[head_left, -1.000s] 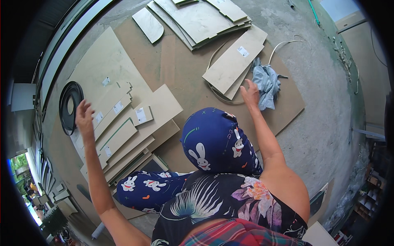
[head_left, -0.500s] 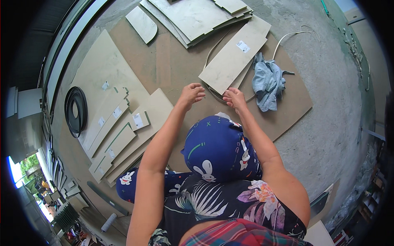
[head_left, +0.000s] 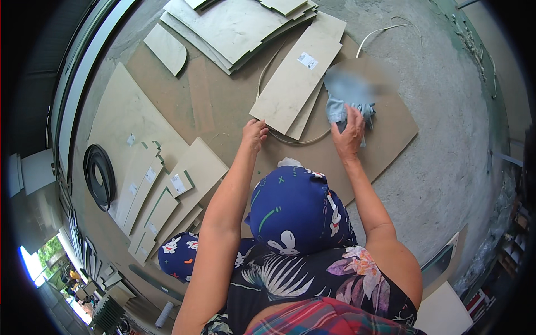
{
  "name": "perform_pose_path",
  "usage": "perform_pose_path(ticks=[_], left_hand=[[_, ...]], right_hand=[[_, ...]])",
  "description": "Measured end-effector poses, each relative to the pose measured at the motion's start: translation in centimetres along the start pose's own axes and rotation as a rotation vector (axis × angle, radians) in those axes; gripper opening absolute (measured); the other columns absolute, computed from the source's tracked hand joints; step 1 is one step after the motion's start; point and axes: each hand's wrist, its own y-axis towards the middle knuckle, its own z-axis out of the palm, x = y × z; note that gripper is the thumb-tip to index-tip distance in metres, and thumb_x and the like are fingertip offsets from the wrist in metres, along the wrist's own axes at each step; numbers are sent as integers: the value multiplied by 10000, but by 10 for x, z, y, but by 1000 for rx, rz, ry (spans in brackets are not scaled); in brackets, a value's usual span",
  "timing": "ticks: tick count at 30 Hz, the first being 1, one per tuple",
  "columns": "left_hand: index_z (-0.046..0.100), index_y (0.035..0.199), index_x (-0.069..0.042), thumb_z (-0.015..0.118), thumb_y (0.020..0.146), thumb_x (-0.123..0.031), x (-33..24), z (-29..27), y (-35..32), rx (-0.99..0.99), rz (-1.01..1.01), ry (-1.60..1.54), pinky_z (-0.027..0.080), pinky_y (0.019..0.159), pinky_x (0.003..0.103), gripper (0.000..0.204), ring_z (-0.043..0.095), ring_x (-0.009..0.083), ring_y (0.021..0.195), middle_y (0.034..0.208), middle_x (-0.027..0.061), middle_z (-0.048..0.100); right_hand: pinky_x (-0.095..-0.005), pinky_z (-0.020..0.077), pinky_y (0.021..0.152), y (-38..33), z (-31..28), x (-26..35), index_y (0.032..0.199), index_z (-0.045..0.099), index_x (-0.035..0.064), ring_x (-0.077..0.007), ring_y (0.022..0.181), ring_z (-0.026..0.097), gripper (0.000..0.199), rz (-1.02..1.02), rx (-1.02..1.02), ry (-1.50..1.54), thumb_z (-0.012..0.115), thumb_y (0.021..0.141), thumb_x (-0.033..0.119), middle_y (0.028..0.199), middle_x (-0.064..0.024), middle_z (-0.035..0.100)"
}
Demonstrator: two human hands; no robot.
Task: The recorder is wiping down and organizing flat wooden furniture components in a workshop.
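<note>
A long beige board (head_left: 296, 72) with a white label lies slanted in front of me, on top of another board (head_left: 307, 114). My left hand (head_left: 255, 135) is closed at its near left corner, the fingertips on the edge. My right hand (head_left: 349, 133) reaches to a crumpled light blue cloth (head_left: 336, 110) right of the boards. Its fingers are apart, the thumb spread, and the fingertips touch or overlap the cloth's near side. The cloth's upper part is blurred. A thin edging strip (head_left: 301, 143) curves out from under the boards.
A stack of beige panels (head_left: 223, 28) and a small round-ended panel (head_left: 166, 49) lie at the back. Several labelled boards (head_left: 162, 206) and a black coil (head_left: 99, 177) are at left. A brown sheet (head_left: 385, 128) lies beneath on the concrete floor (head_left: 441, 184).
My right hand has moved from the board's near edge rightward to the cloth. My left hand has come up to the board's left corner and closed there. The whole view has shifted slightly.
</note>
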Motion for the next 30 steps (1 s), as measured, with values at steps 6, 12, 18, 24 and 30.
perform_pose_path(ticks=[6, 12, 18, 24, 30], left_hand=[[464, 1227, -64, 636, 818, -210, -1, 1, -3, -75, 37, -36, 431, 655, 302, 467, 559, 139, 827, 991, 48, 577], [465, 1140, -57, 605, 821, -173, -15, 12, -19, 98, 40, -360, 450, 738, 366, 367, 553, 184, 892, 1031, 72, 553], [458, 1105, -27, 583, 831, -84, -21, 22, -37, 153, 160, -379, 477, 676, 329, 307, 572, 157, 766, 944, 52, 565], [428, 1161, -67, 566, 830, -29, -31, 27, -53, 212, 206, -388, 443, 694, 302, 361, 551, 116, 762, 948, 20, 554], [378, 1260, -143, 521, 810, 3, -36, 27, -65, 257, 251, -432, 455, 739, 316, 494, 566, 139, 853, 1041, 28, 547]], right_hand=[[-575, 242, 1054, 27, -15, -49, 1461, 176, 146, -463, 1355, 156, 1181, 57, 164, -343, 842, 516, 388, 1480, -277, 99], [-567, 243, 1063, 63, 10, -73, 1461, 190, 180, -523, 1347, 116, 1163, 371, 385, -201, 831, 507, 353, 1470, -327, 61], [-470, 387, 976, 60, 25, -93, 1134, 574, 60, -487, 1200, 404, 486, 77, 56, -301, 689, 677, 179, 1305, -330, 396], [-400, 469, 817, 94, -48, -44, 1014, 603, 0, -341, 920, 619, 324, 142, -254, 47, 660, 708, 89, 944, -214, 626], [-349, 395, 975, 124, -136, 100, 1247, 524, 52, -202, 1078, 538, 466, -251, -492, 657, 651, 798, 50, 1185, -68, 569]])
